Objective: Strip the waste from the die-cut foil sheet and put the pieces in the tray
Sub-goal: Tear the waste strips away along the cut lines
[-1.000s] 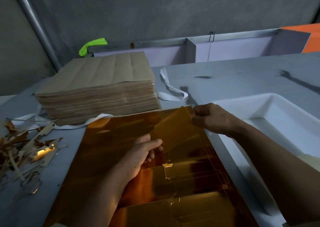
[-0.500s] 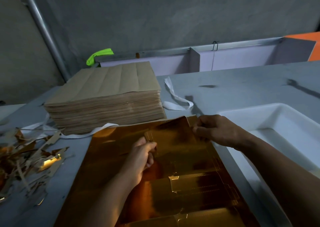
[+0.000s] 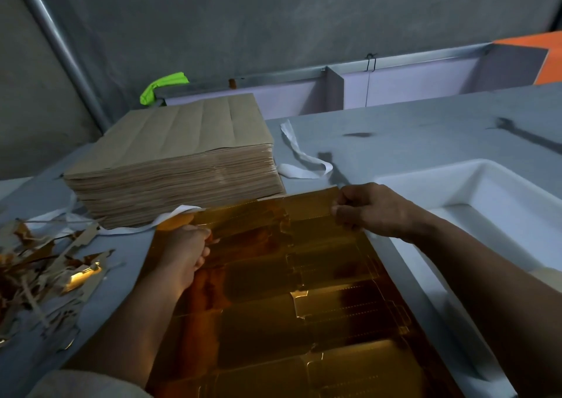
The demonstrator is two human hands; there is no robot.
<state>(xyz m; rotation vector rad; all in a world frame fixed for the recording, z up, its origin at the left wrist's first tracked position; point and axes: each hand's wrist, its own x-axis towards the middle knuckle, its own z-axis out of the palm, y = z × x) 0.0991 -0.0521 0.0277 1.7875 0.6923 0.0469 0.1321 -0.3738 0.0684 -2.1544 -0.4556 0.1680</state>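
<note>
Since the earlier frames, the left hand [image 3: 185,245] had shifted left from mid-sheet to the far-left edge of the foil sheet [image 3: 289,321], which it gripped with curled fingers. The right hand [image 3: 371,209] pinched the far-right corner. A white tray [image 3: 456,181] stood just right of the sheet. Its visible interior showed white walls and floor, and the right forearm hid its near end. A stack of brown sheets [image 3: 170,166] stood just beyond the sheet's far edge, and scraps [image 3: 45,276] lay to the left. The sheet lay on the surface [image 3: 425,136], long axis running near to far.
</note>
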